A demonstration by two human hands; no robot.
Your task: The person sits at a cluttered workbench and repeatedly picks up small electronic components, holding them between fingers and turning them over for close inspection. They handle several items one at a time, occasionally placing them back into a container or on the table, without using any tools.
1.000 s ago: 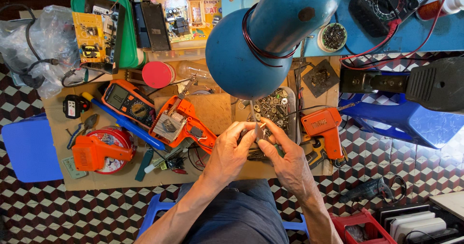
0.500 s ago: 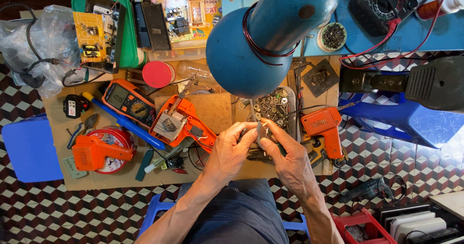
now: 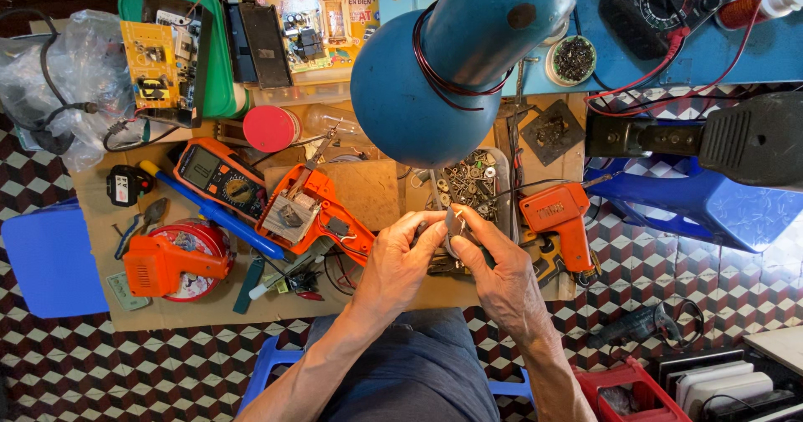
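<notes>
My left hand (image 3: 400, 263) and my right hand (image 3: 493, 271) meet over the front edge of a low cardboard-covered work board (image 3: 209, 301). Their fingertips pinch a small grey metal part (image 3: 452, 221) between them; its exact shape is too small to tell. Just beyond the fingers lies a tray of several small metal screws and nuts (image 3: 473, 179). An opened orange tool casing (image 3: 309, 213) with exposed innards rests to the left of my left hand. An orange soldering gun (image 3: 562, 221) lies to the right of my right hand.
A blue lamp shade (image 3: 418, 96) hangs over the board. An orange multimeter (image 3: 219, 178), a blue-handled screwdriver (image 3: 217, 214), another orange tool (image 3: 163, 263), a red lid (image 3: 269, 127) and a green tray with circuit boards (image 3: 219, 71) lie left. A black meter (image 3: 657, 0) sits top right.
Both hands stay together in the same spot; the fingers shift slightly around the small part. Nothing else has moved.
</notes>
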